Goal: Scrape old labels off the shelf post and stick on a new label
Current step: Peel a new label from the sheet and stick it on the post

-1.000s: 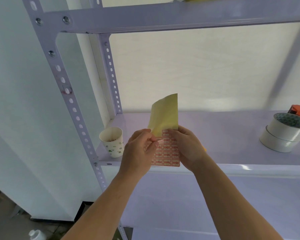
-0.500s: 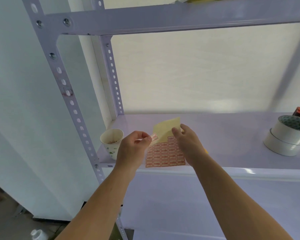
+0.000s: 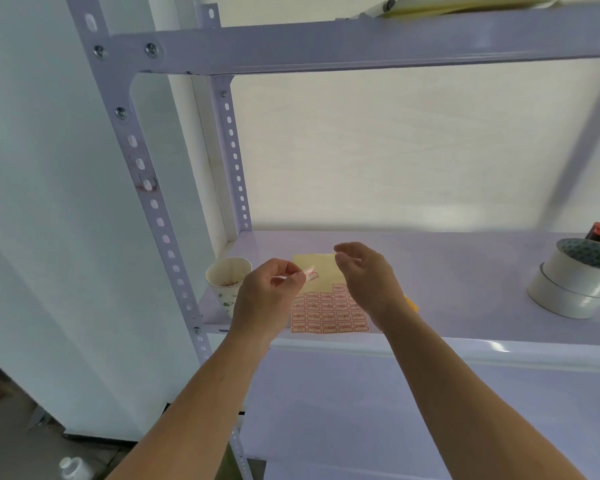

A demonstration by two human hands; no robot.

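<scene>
The new red-bordered white label [image 3: 310, 274] is off its sheet and pinched between the thumb and forefinger of your left hand [image 3: 266, 293]. You hold it in the air just left of the middle of the frame, above the pale lilac metal shelf [image 3: 471, 268]. Your right hand [image 3: 365, 279] is released: its fingers are loosely curved, it grasps nothing, and it hovers over the yellow-backed sheet of red-bordered labels [image 3: 327, 315], which lies flat near the shelf's front edge with its top rows already bare. The perforated pale lilac shelf post [image 3: 155, 206] stands at the left of the frame, well apart from the label. Halfway up it you can see a faint reddish smear around one hole and no whole old label, so the scraping looks finished or close to it, with perhaps a little residue left. The white paper cup with a green print [image 3: 228, 284], just beside the post on the shelf, holds reddish scraps that are probably the scrapings. A small yellow thing [image 3: 413, 304] shows behind your right wrist, but what it is cannot be told. What remains, by this view, is to carry the label left and up to the cleaned patch and press it down flat.
</scene>
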